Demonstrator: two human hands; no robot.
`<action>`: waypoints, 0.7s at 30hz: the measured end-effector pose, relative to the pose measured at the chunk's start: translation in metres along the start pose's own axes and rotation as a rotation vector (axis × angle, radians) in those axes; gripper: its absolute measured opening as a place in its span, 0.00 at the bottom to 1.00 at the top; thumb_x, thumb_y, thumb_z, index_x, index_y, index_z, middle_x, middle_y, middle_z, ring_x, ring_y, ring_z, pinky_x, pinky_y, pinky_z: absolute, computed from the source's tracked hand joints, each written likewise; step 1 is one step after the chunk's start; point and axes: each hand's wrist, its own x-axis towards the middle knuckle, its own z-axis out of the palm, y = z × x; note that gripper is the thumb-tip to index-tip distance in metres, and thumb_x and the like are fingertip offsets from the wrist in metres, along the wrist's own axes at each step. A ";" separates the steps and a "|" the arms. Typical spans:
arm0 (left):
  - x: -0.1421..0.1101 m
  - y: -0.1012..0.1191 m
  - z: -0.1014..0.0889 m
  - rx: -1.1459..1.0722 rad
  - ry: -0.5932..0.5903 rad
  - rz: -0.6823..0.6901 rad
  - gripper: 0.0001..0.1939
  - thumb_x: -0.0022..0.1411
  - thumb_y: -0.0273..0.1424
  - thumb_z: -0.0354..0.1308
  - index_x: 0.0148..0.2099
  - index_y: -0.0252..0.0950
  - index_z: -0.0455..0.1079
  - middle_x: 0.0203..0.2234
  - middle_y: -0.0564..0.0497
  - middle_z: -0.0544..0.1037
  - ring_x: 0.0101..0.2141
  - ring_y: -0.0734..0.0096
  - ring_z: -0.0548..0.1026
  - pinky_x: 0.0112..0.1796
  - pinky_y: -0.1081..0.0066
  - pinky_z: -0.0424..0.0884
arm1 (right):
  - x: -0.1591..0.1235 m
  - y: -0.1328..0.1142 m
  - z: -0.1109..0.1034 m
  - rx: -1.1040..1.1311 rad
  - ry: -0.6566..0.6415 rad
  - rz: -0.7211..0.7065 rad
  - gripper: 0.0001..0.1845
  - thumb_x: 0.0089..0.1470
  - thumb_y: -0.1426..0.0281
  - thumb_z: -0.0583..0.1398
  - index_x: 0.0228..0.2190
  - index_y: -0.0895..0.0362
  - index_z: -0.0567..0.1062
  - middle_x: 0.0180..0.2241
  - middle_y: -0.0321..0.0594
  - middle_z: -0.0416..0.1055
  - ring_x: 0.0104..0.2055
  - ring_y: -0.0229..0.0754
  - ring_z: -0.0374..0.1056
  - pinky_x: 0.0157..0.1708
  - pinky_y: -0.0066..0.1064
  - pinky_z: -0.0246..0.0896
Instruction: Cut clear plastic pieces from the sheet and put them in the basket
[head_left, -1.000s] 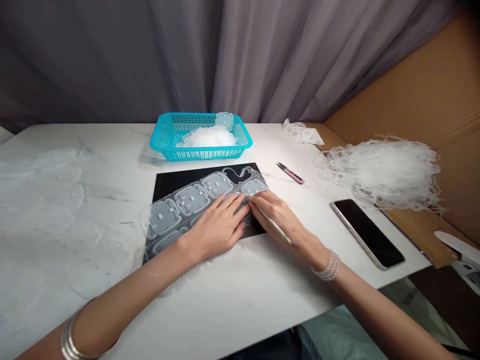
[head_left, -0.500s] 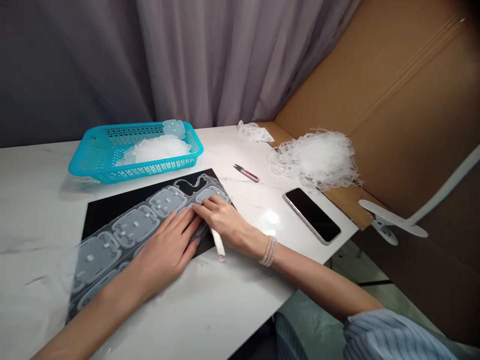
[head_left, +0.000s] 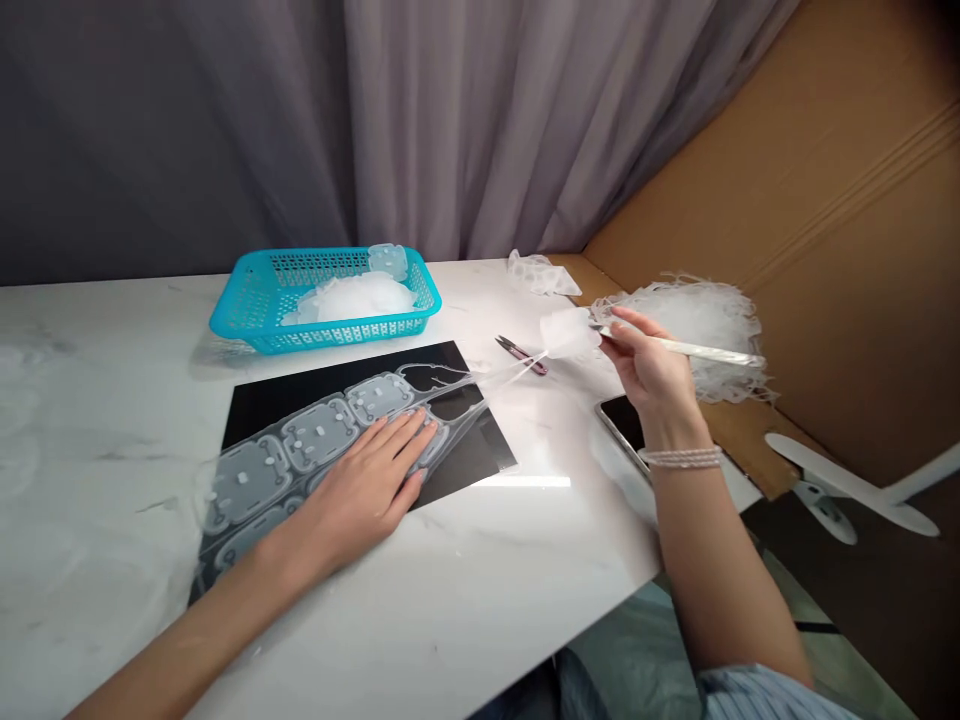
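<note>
My left hand (head_left: 375,480) lies flat, fingers stretched out, on a translucent molded plastic sheet (head_left: 319,435) with rounded panels. Beneath the sheet is a black mat (head_left: 262,405). My right hand (head_left: 652,370) is raised over the phone, closed round a slim white-handled, pen-shaped tool (head_left: 712,352) with a dark metallic tip. At its fingertips hangs a cloudy translucent piece (head_left: 570,332), from which thin stretched strands run back to the sheet's right end. Whether the fingers or the tool's tip grip that piece, I cannot tell.
A blue basket (head_left: 330,335) holds translucent pieces (head_left: 356,298). Pink-handled thread snips (head_left: 523,354) lie behind the strands. At the right are a phone (head_left: 624,425), partly hidden, a heap of translucent strips (head_left: 705,310) and a cardboard wall (head_left: 825,180). A translucent scrap (head_left: 544,274) lies farther back.
The right hand has left the sheet and moved right and up with the tool, drawing out a translucent piece and strands. The left hand stays on the sheet. The camera view has turned.
</note>
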 end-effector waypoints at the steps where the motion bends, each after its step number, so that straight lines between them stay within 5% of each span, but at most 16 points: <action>1: 0.000 0.000 0.000 -0.016 -0.001 -0.002 0.28 0.72 0.34 0.43 0.72 0.38 0.52 0.70 0.49 0.54 0.69 0.64 0.53 0.68 0.55 0.49 | 0.002 -0.002 -0.002 0.018 0.011 0.001 0.11 0.49 0.72 0.68 0.37 0.52 0.78 0.30 0.36 0.74 0.36 0.40 0.73 0.45 0.37 0.69; 5: -0.001 -0.002 -0.003 -0.137 -0.009 -0.014 0.28 0.72 0.35 0.44 0.71 0.40 0.53 0.69 0.51 0.56 0.68 0.63 0.53 0.68 0.55 0.47 | -0.005 -0.015 -0.005 0.047 -0.018 0.024 0.14 0.43 0.72 0.70 0.34 0.48 0.78 0.28 0.32 0.74 0.37 0.40 0.74 0.48 0.40 0.70; 9: 0.003 0.006 -0.017 -0.454 0.055 -0.116 0.25 0.70 0.40 0.48 0.65 0.39 0.65 0.65 0.47 0.66 0.66 0.56 0.59 0.66 0.50 0.50 | -0.049 -0.029 0.033 0.040 -0.167 0.046 0.13 0.46 0.70 0.70 0.37 0.52 0.80 0.33 0.37 0.78 0.40 0.40 0.76 0.51 0.37 0.69; 14: 0.025 0.034 -0.047 -1.507 0.158 -0.425 0.31 0.67 0.53 0.49 0.59 0.35 0.69 0.49 0.40 0.79 0.52 0.52 0.76 0.57 0.49 0.67 | -0.125 -0.061 0.102 -0.028 -0.528 -0.096 0.11 0.55 0.61 0.67 0.39 0.53 0.81 0.40 0.40 0.80 0.45 0.43 0.76 0.51 0.39 0.71; 17: 0.032 0.040 -0.057 -2.000 0.139 -0.413 0.32 0.65 0.54 0.52 0.59 0.34 0.68 0.45 0.40 0.80 0.48 0.54 0.79 0.54 0.51 0.72 | -0.147 -0.081 0.120 -0.099 -0.778 -0.025 0.27 0.62 0.47 0.54 0.42 0.53 0.81 0.43 0.44 0.79 0.45 0.46 0.76 0.48 0.41 0.73; 21: 0.021 0.028 -0.059 -2.082 0.128 -0.534 0.25 0.65 0.40 0.60 0.60 0.35 0.68 0.47 0.40 0.80 0.48 0.55 0.79 0.53 0.54 0.74 | -0.137 -0.084 0.121 -0.171 -0.606 -0.082 0.46 0.60 0.37 0.36 0.41 0.54 0.81 0.29 0.44 0.78 0.34 0.44 0.77 0.40 0.40 0.73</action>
